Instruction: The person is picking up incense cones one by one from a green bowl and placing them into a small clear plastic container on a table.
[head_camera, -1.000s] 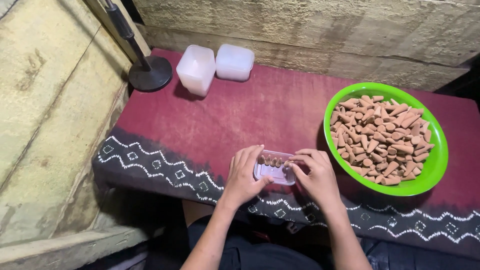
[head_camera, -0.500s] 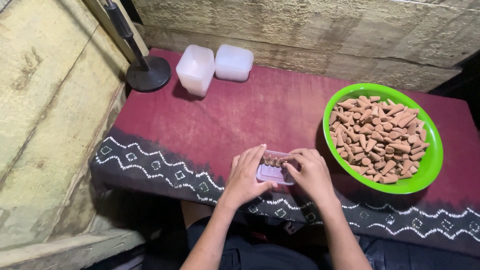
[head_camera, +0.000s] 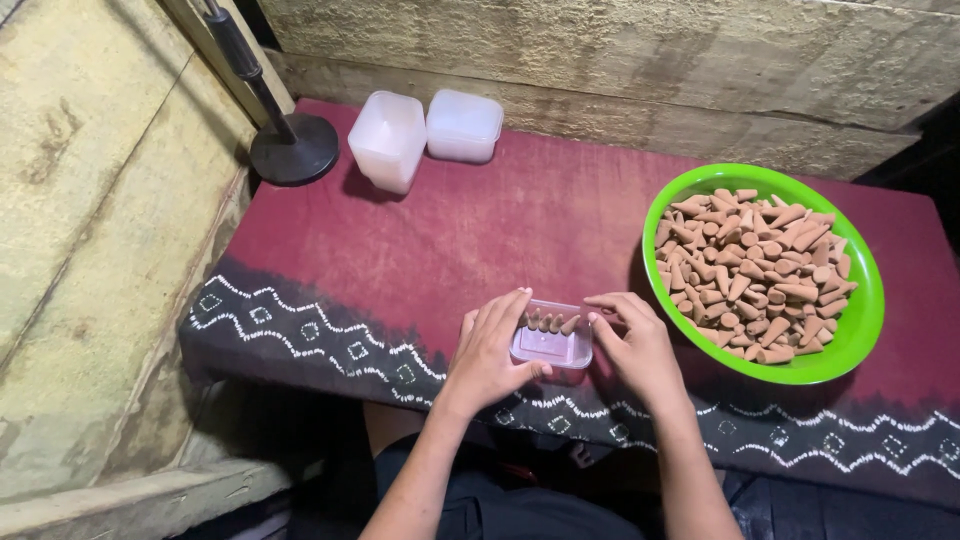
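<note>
While I am sitting at the red cloth (head_camera: 520, 230), my left hand (head_camera: 490, 355) and right hand (head_camera: 635, 345) are hugging a little clear box (head_camera: 552, 345) from both sides. Small brown cones (head_camera: 548, 323) are standing inside it. A green bowl (head_camera: 862, 310) of cones is waiting just beside my right hand. Two white tubs (head_camera: 425, 135) are sitting far back.

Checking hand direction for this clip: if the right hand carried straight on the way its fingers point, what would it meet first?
The right hand points left, fingertips at the small clear box of cones. It would likely meet that box's right wall first, with the left hand beyond.
</note>
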